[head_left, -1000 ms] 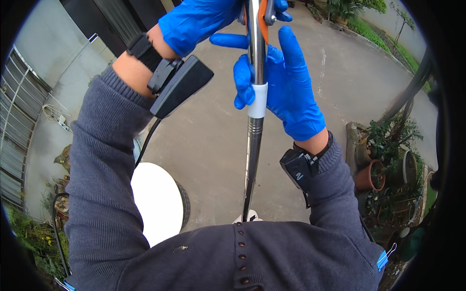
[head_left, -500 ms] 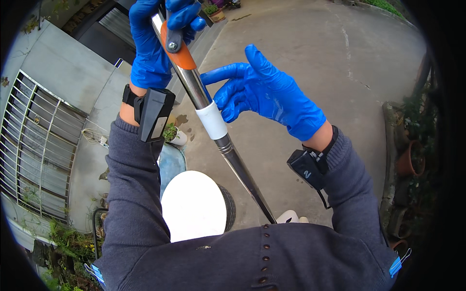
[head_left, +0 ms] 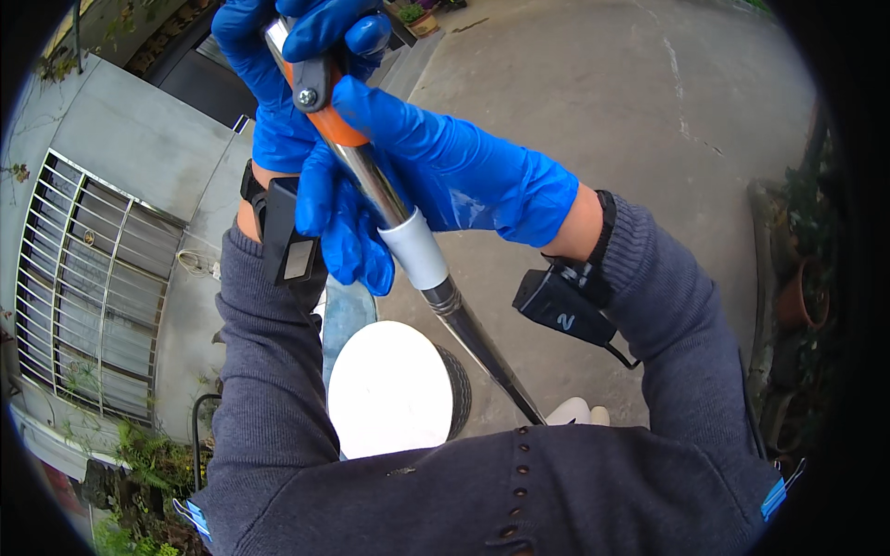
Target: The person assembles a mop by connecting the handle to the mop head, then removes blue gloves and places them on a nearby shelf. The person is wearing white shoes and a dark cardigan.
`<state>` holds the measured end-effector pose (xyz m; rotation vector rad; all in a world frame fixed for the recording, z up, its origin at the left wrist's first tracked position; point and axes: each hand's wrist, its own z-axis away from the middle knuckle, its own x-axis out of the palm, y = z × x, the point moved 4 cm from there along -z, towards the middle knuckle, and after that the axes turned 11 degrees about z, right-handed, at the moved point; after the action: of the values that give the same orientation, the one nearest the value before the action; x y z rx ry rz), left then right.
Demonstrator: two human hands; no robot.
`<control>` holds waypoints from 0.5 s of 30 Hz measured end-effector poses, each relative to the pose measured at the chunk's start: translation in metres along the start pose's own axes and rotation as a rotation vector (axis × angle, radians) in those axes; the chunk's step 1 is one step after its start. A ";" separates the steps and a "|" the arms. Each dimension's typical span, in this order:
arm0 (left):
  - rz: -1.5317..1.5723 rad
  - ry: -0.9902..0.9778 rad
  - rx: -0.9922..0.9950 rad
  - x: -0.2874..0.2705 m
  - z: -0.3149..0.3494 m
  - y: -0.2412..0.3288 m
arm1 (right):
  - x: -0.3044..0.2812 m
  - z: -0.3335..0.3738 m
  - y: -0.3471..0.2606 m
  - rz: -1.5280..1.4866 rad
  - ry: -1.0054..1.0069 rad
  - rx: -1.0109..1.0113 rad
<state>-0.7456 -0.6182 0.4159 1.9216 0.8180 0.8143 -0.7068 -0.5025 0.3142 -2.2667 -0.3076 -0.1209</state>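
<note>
Above a white round lid (head_left: 389,389), both blue-gloved hands clench a slanted metal pole (head_left: 371,185), left hand (head_left: 278,83) at its orange clamp (head_left: 324,107), right hand (head_left: 436,176) just below; slick gloves could slip, dropping the pole onto the lid.

Blue gloves on left hand (head_left: 278,102) and right hand (head_left: 445,176); grey knit sleeves; black wrist devices.

Soft, even daylight is falling from above, as under an overcast sky, casting no hard shadows on the concrete ground (head_left: 593,111). A narrow glint is running along the metal pole (head_left: 375,190). Focus is holding sharp at centre. Fisheye distortion is bending the window grille (head_left: 88,278), and a black vignette is ringing the frame.
</note>
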 end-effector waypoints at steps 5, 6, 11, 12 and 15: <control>-0.040 0.025 0.001 0.015 -0.006 -0.008 | 0.010 -0.007 -0.007 -0.001 -0.061 -0.013; -0.051 0.030 0.000 0.019 -0.006 -0.008 | 0.012 -0.008 -0.008 -0.034 -0.094 0.001; -0.091 0.047 -0.001 0.040 -0.015 -0.009 | 0.013 -0.011 -0.010 -0.101 -0.169 0.005; -0.097 0.052 0.004 0.045 -0.016 -0.008 | 0.013 -0.011 -0.009 -0.117 -0.165 -0.006; -0.119 0.075 0.030 0.060 -0.011 -0.006 | 0.016 -0.011 -0.005 -0.153 -0.169 -0.019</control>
<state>-0.7218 -0.5633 0.4286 1.8584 0.9854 0.8103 -0.6928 -0.5050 0.3284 -2.2750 -0.5714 -0.0110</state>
